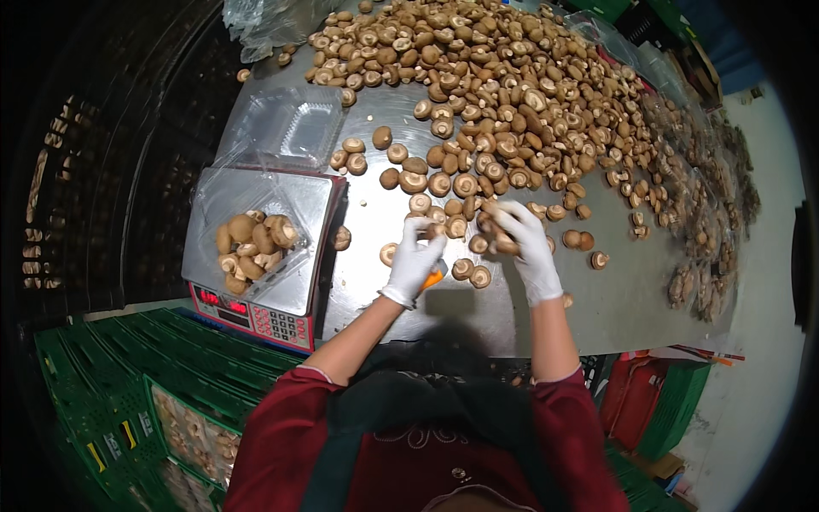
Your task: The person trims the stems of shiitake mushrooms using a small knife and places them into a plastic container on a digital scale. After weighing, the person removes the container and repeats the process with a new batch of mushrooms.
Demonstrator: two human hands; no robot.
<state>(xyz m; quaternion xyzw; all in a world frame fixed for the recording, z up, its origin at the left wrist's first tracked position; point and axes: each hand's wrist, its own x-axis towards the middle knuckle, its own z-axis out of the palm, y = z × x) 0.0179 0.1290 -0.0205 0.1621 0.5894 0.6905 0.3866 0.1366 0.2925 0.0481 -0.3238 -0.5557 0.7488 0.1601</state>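
Note:
My left hand (409, 262), in a white glove, has a shiitake mushroom (437, 232) between thumb and fingers. Beside its palm an orange object (434, 278) pokes out; most of it is hidden, and I cannot tell whether it is gripped. My right hand (526, 246), gloved too, closes over a few brown mushrooms (505, 243), blurred and partly covered by the fingers. Loose mushrooms (471, 272) lie on the steel tabletop (377, 313) between the hands. To the left, a digital scale (256, 313) carries an open clear plastic clamshell box (295, 253) with several mushrooms inside.
A large mushroom heap (512, 96) covers the table's far side. Clear plastic clamshells (281, 125) sit behind the scale. Bagged mushrooms (697, 211) line the right edge. Green crates (96, 384) stand at lower left, a black crate stack (128, 160) at left, another green crate (681, 409) at lower right.

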